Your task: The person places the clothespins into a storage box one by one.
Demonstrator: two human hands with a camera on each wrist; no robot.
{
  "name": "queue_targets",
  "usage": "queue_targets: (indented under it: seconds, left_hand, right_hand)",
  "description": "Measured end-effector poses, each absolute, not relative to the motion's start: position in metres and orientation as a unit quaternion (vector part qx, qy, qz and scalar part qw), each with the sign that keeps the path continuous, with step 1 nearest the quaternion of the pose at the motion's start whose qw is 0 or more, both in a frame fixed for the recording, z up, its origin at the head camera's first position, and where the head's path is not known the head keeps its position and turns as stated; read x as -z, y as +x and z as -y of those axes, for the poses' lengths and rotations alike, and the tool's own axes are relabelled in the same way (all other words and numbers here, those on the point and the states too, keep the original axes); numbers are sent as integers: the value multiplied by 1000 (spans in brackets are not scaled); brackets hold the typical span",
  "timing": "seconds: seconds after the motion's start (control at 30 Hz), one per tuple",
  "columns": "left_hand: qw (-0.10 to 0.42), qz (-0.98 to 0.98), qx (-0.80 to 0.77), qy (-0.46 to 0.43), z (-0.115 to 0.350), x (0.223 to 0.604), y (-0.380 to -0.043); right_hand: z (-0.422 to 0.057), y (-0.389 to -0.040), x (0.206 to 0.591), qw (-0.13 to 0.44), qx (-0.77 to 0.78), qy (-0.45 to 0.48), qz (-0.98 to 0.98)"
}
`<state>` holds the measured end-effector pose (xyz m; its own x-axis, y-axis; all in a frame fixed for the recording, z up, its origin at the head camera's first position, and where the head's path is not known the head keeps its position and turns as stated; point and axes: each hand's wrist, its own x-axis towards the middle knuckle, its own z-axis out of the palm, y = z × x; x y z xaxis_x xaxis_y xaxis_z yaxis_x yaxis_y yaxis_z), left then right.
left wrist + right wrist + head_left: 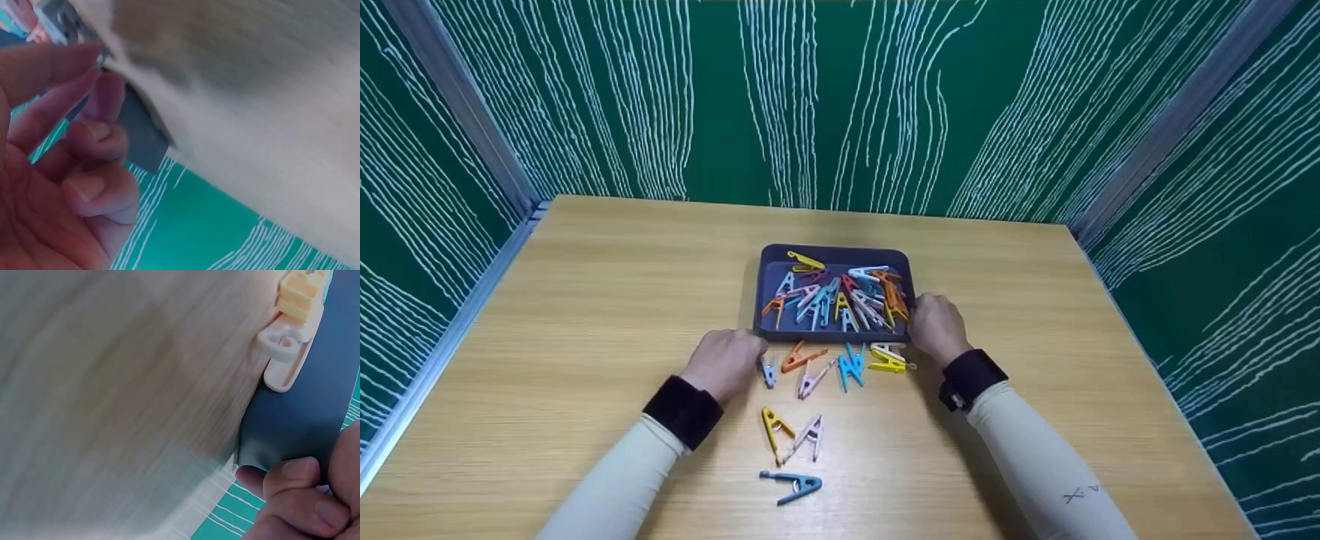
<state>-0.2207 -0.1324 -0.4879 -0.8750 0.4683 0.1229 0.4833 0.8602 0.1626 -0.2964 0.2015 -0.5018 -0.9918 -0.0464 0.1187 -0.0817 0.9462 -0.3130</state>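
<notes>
A dark grey tray [832,337] holds many-coloured plastic clothespins [844,300] in a loose heap. My left hand [726,361] is at its front left corner, fingers curled and fingertips pinching at the edge. Right by those fingertips lies a grey-blue clothespin [768,373], which the left wrist view shows close up [59,21]. At the front right corner, my right hand [937,328] grips the tray with bent fingers; the right wrist view shows the fingers [292,469] against the tray wall [295,422]. The thumb side is partly cut off there.
Along the tray's front edge lie orange [802,357], pink [814,379], light blue [851,367], white and yellow clothespins [889,363]. Nearer are a yellow [775,431], a pale pink [810,436] and a blue clothespin [793,485]. Green, white-lined walls [720,112] enclose the wooden table [585,337].
</notes>
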Motion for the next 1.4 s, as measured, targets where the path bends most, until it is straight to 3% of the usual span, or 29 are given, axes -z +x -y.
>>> queue_targets:
  seconds: [0.17, 0.4, 0.53, 0.9, 1.4]
  left_hand:
    - [57, 962, 72, -258, 135, 486, -216]
    - [3, 958, 100, -270, 130, 492, -217]
    - [7, 958, 109, -267, 132, 494, -216]
    - [-59, 966, 160, -193, 137, 476, -218]
    - [82, 959, 229, -144, 111, 474, -253]
  right_hand:
    - [-203, -297, 500, 66, -161, 37, 984]
    - [-202, -296, 502, 58, -164, 33, 984]
    - [-200, -296, 504, 58, -168, 33, 983]
    - [-202, -296, 504, 76, -162, 35, 983]
    - [-200, -296, 502, 59, -147, 31, 987]
